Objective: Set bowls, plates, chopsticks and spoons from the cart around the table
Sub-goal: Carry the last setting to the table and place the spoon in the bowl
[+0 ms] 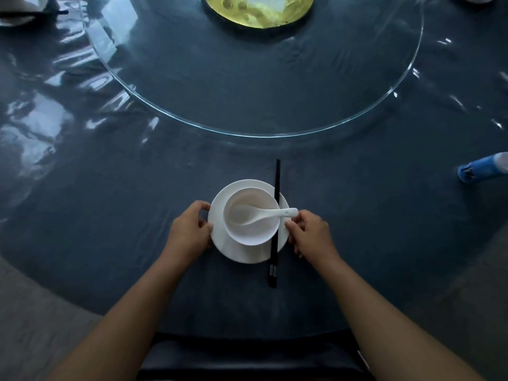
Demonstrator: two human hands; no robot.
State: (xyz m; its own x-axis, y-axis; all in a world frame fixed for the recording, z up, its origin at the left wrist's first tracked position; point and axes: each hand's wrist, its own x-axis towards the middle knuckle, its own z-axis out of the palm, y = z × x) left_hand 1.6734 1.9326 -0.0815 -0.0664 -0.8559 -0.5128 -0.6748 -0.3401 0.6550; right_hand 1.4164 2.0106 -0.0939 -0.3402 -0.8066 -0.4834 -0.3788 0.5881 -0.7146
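Left hand grips plate left rim; right hand pinches right rim beside spoon handle. Bowl on plate, spoon inside; chopsticks across plate's right side, on table.

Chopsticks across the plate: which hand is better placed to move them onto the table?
Right hand, likely: it sits beside the chopsticks; the left hand holds the plate at the opposite rim.

Legible text, labels, numbers: none. Dark marks on blue object at right edge: too blurred to read.
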